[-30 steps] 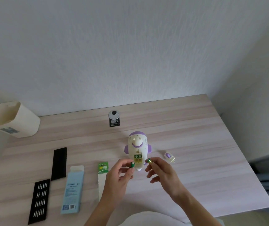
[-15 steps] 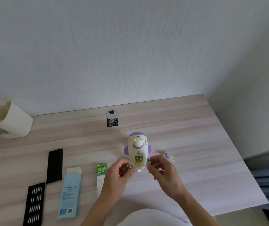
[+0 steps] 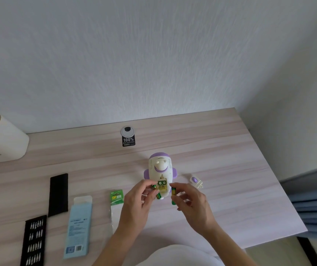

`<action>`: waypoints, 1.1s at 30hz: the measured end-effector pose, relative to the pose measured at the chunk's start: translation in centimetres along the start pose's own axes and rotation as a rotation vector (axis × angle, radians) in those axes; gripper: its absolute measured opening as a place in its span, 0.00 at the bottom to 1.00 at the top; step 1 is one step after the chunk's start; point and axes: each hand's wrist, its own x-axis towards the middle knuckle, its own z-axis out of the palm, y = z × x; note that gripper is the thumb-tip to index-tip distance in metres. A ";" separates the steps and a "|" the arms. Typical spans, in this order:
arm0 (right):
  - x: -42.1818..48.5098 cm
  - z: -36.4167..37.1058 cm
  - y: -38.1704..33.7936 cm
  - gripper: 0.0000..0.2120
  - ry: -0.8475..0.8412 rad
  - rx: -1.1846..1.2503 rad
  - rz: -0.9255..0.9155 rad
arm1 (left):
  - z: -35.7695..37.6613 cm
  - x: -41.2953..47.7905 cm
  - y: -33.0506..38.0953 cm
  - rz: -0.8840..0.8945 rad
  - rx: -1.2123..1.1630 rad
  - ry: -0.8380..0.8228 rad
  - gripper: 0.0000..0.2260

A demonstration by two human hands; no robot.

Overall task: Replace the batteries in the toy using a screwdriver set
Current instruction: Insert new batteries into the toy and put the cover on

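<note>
— Both green cells are showing more of their length than a second ago, when only their ends were peeking out of the fingertips.
— Who is holding what?
— The left hand (image 3: pixel 140 200) is pinching the left-hand battery (image 3: pixel 158 195) between thumb and curled fingers. The right hand (image 3: pixel 190 202) is pinching the right-hand battery (image 3: pixel 173 192) near its top, nearly upright.
— And the toy?
— The toy (image 3: pixel 160 169) is lying on its back on the table (image 3: pixel 230 150), with its battery compartment (image 3: pixel 162 186) gaping open at 12 o'clock of the fingertips. Two round green ends are showing inside. Whether the left fingertips are touching the shell, I cannot tell.
— What is worrying you?
— Mix-ups, mostly. Held and seated cells are looking alike, so old ones could be going back in, or one could be going in reversed; the polarity marks are too small to read. Nobody seems to be steadying the toy, so pressing a cell in could be pushing it toward 12 o'clock. A light pinch could be letting a cell roll away.
— Loose parts?
— The battery cover (image 3: pixel 196 181) is sitting at 3 o'clock of the toy, the battery pack (image 3: pixel 117 197) at 8 o'clock, the bit tray (image 3: pixel 33 240) farther that way.
</note>
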 end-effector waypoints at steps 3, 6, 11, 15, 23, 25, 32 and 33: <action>0.1 0.1 -0.2 0.19 -0.007 -0.012 -0.011 | 0.1 0.1 0.1 0.003 -0.012 -0.012 0.07; 0.3 0.3 0.0 0.17 -0.003 -0.034 -0.019 | 0.1 0.2 0.1 -0.020 -0.026 -0.026 0.09; 0.4 0.7 0.0 0.15 0.008 -0.031 -0.007 | 0.1 0.4 0.0 -0.116 -0.136 -0.044 0.10; 0.3 0.9 -0.3 0.18 0.014 -0.043 -0.025 | -0.1 0.3 -0.2 -0.110 -0.127 -0.062 0.09; 0.6 1.0 -0.8 0.20 0.076 0.002 -0.025 | 0.1 0.7 0.0 -0.062 -0.077 -0.044 0.10; 0.6 1.1 -0.8 0.19 0.074 -0.012 -0.037 | 0.1 0.8 0.2 -0.056 -0.084 -0.054 0.12; 0.5 1.3 -0.2 0.16 0.102 -0.089 -0.080 | 0.4 0.9 0.1 -0.049 -0.067 -0.067 0.12; 0.5 1.3 -0.1 0.14 0.097 -0.089 -0.047 | 0.5 0.9 0.0 -0.046 -0.067 -0.065 0.11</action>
